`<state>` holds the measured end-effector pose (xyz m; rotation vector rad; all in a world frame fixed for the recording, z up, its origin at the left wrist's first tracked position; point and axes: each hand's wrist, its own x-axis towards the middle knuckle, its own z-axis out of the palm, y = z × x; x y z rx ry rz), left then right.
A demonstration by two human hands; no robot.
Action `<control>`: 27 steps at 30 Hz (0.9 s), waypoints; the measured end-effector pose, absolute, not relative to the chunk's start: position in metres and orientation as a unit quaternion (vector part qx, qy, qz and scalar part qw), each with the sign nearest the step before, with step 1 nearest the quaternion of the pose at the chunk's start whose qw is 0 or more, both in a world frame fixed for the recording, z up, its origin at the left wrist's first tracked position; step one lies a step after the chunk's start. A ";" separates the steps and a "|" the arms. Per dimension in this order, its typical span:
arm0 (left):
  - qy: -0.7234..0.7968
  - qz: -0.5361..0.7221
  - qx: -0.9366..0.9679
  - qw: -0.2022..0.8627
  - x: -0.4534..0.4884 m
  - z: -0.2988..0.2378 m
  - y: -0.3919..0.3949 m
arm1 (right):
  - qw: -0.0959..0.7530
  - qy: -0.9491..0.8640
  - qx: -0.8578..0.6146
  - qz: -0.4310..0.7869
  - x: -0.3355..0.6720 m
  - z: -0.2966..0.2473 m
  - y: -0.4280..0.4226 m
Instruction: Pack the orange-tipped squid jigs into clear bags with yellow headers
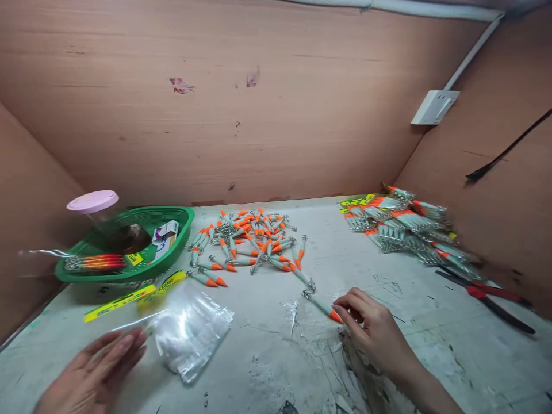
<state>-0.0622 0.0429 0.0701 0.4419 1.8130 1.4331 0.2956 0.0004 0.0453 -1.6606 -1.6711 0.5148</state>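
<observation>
My left hand (101, 368) is at the lower left, its thumb and fingers pinched on the edge of a clear plastic bag (142, 321) with a yellow printed top. Right beside it lies a stack of clear plastic bags (192, 333). My right hand (377, 330) is closed at the orange end of a squid jig (321, 306), which is pale green with a hooked metal end pointing away to the left. Farther back is a loose pile of similar squid jigs (254, 236), pale green and orange.
A green basket (190, 230) at left holds a pink-lidded jar (92, 201), small boxes and a packet of jigs. Filled packets (401, 224) are heaped at right, near red-and-black pliers (487, 296). Brown panels enclose the table; a white switch (435, 107) hangs at right.
</observation>
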 end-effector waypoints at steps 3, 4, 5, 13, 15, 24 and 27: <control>0.594 0.549 0.119 0.576 -0.025 0.071 0.040 | 0.368 -0.599 -0.592 0.394 0.252 0.043 -0.009; 0.567 0.548 0.106 0.606 -0.010 0.071 0.037 | 0.378 -0.555 -0.561 0.485 0.235 0.041 -0.012; 0.547 0.542 0.097 0.631 0.005 0.070 0.034 | 0.392 -0.503 -0.524 0.565 0.220 0.037 -0.015; 0.477 0.437 0.188 0.739 0.039 0.067 0.037 | 0.495 -0.371 -0.419 0.664 0.179 0.033 -0.015; 0.487 0.414 0.218 0.738 0.035 0.064 0.044 | 0.455 -0.464 -0.468 0.599 0.194 0.037 -0.012; 0.512 0.501 0.163 0.679 0.029 0.042 0.056 | 0.160 -0.688 -0.708 0.023 0.257 0.003 0.010; 0.516 0.502 0.155 0.676 0.027 0.041 0.056 | 0.134 -0.739 -0.660 0.018 0.248 0.000 0.000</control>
